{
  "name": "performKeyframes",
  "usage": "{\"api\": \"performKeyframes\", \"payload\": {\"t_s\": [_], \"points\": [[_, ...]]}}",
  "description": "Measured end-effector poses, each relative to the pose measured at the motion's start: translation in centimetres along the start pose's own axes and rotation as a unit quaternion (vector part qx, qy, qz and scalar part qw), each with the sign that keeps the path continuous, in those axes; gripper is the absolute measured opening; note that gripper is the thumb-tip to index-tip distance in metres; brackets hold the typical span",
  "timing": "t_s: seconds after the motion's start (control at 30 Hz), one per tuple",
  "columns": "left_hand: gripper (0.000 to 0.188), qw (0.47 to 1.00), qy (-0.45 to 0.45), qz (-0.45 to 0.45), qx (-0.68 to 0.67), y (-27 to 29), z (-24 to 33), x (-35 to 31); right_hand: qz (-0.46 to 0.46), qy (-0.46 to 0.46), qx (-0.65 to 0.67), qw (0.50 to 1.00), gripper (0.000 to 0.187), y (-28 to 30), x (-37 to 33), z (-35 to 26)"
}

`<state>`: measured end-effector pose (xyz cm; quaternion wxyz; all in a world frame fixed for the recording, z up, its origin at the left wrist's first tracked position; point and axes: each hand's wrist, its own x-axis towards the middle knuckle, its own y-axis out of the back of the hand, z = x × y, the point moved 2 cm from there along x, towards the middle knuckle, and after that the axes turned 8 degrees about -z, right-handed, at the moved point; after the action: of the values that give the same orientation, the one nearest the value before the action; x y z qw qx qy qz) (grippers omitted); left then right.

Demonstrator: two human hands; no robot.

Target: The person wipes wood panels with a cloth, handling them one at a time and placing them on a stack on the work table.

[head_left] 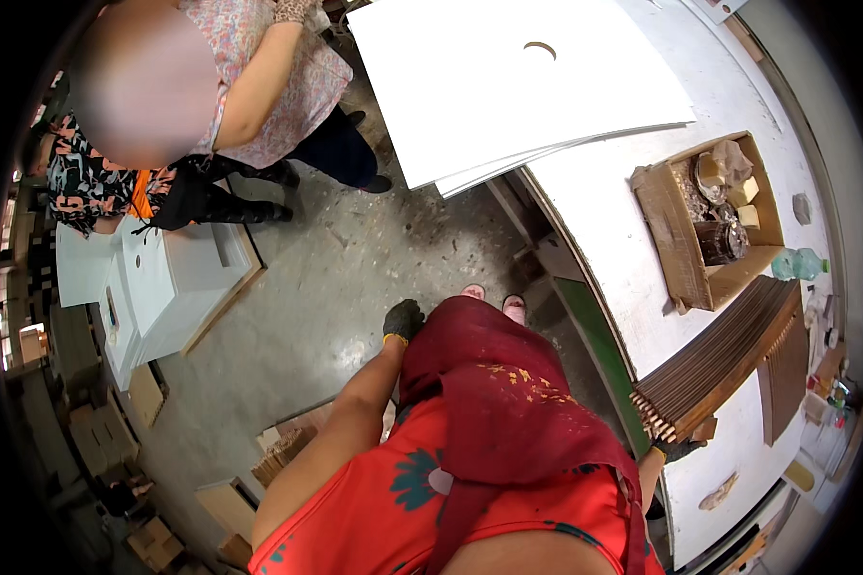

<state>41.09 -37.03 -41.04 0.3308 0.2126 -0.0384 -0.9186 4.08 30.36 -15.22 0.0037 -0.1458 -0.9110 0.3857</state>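
My left hand point(405, 321), in a dark glove with a yellow cuff, hangs beside the dark red apron point(499, 383). Its fingers look curled in, and I see nothing in them. At the right, my right hand point(679, 448), also in a dark glove, is low against the near end of a stack of long brown strips point(724, 359). The stack and my body hide most of its fingers, so its grip does not show. The strips lie side by side, slanting across the white table point(633, 259). A small brown block point(706, 429) is next to that hand.
Large white panels point(518, 86) overhang the table's far left edge. A cardboard box point(676, 240) with jars and yellowish blocks stands beyond the strips, near a clear bottle point(801, 264). Two people point(268, 86) stand at the far left, by a white cabinet-like piece point(163, 287). Wooden pieces point(288, 446) lie at lower left.
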Motion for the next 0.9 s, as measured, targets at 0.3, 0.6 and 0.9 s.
{"api": "performKeyframes", "payload": {"t_s": [0.3,0.6,0.9], "points": [[0.020,0.953,0.018,-0.037,0.300,-0.6,11.0,-0.4,-0.033,-0.007,0.029,0.999,0.068,2.3,-0.7,-0.6],[0.023,0.995,0.035,-0.003,0.094,0.1,1.4,0.5,-0.035,-0.031,0.075,0.996,0.067,1.8,0.1,0.1],[0.023,0.954,0.045,-0.069,0.288,-0.4,7.8,0.1,-0.144,-0.093,0.170,0.970,0.067,0.5,-1.0,-0.1]]}}
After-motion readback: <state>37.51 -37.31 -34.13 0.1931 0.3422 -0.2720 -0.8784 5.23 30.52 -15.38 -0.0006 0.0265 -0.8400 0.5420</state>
